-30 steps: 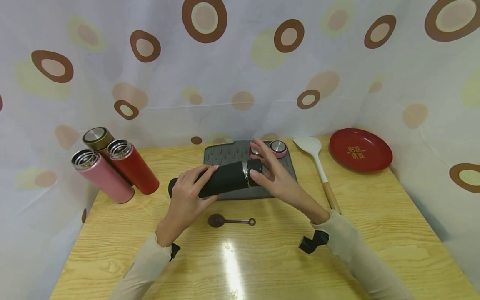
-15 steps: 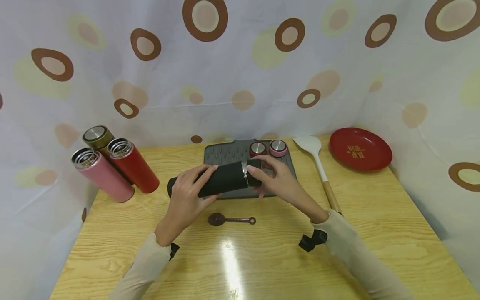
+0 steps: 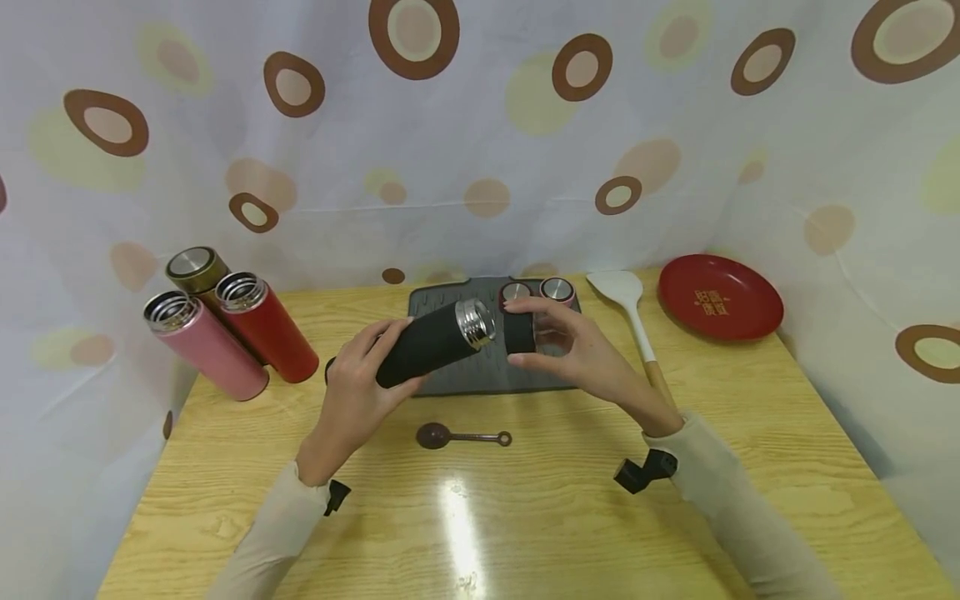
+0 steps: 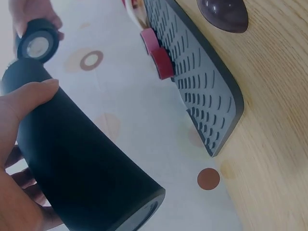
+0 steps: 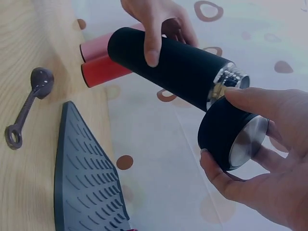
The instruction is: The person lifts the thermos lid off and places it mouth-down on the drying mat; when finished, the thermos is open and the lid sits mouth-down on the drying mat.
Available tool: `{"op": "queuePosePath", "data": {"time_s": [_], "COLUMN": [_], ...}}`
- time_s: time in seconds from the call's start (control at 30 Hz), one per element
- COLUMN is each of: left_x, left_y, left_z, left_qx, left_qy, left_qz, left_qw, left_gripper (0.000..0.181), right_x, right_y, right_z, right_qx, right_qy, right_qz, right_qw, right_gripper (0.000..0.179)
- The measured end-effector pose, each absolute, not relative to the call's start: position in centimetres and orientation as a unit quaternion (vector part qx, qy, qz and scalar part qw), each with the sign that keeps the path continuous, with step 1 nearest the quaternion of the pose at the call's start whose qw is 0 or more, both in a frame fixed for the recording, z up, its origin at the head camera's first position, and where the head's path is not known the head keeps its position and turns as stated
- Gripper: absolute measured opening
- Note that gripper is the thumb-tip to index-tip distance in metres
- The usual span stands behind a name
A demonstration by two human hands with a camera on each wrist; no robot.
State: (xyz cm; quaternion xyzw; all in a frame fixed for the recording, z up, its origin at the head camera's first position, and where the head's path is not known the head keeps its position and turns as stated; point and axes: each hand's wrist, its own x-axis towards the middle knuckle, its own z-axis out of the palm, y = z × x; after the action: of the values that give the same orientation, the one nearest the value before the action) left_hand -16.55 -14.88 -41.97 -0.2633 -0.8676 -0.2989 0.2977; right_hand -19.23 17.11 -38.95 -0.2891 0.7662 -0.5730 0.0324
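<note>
The left grip (image 3: 358, 375) holds the black bottle (image 3: 423, 346) around its body, thumb on the near side; the bottle is tilted, base low to the left of this grip, steel neck (image 3: 476, 323) raised to the right and uncovered. The right grip (image 3: 588, 354) is narrowed on the black cap (image 3: 519, 332), which is pinched by its side wall between thumb and fingers; the steel face of the cap is turned toward the right palm. The cap is off the bottle; it sits between the two grips, just beside the neck, with a narrow gap visible in the head view. Below and beyond both grips lies the grey mat (image 3: 480, 379); on it, just beyond the right fingers, stand the red lid (image 3: 515, 291) and the pink lid (image 3: 557, 289), side by side. On the near side of the grips, the brown spoon (image 3: 435, 435) lies on the table (image 3: 570, 500), handle to the right; right of the right grip lies the white spatula (image 3: 637, 325), and farther right the red plate (image 3: 750, 308). Left of the left grip stand three bottles in a cluster: the pink bottle (image 3: 217, 354) and the red bottle (image 3: 270, 329), both with open mouths; the gold bottle (image 3: 197, 271) behind them, its top covered.
</note>
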Motion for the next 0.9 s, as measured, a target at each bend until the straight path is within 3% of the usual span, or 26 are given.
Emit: {"op": "queuePosePath", "data": {"time_s": [0.4,0.53,0.73,0.9], "left_x": [-17.0,-17.2,-17.1,-17.1], "left_y": [-15.2,-15.5,-15.9,-16.5], "left_z": [-42.2,-41.9,-41.8,-42.0], "left_qx": [-0.234,-0.218,-0.175,-0.136], "left_qy": [-0.857,-0.85,-0.862,-0.86], "left_qz": [-0.339,-0.361,-0.391,-0.428], "left_qw": [0.309,0.316,0.273,0.243], "left_gripper": [0.079,0.078,0.08,0.081], "right_x": [-20.0,-21.4,-23.1,-24.4], "right_y": [17.4,18.0,18.8,18.7], "right_z": [-39.3,-39.9,-40.6,-41.3], "right_qx": [-0.263,-0.26,-0.237,-0.21], "right_qy": [0.812,0.822,0.843,0.859], "right_qz": [-0.52,-0.503,-0.473,-0.461], "right_qw": [0.028,0.059,0.1,0.073], "right_gripper": [0.061,0.064,0.074,0.073]}}
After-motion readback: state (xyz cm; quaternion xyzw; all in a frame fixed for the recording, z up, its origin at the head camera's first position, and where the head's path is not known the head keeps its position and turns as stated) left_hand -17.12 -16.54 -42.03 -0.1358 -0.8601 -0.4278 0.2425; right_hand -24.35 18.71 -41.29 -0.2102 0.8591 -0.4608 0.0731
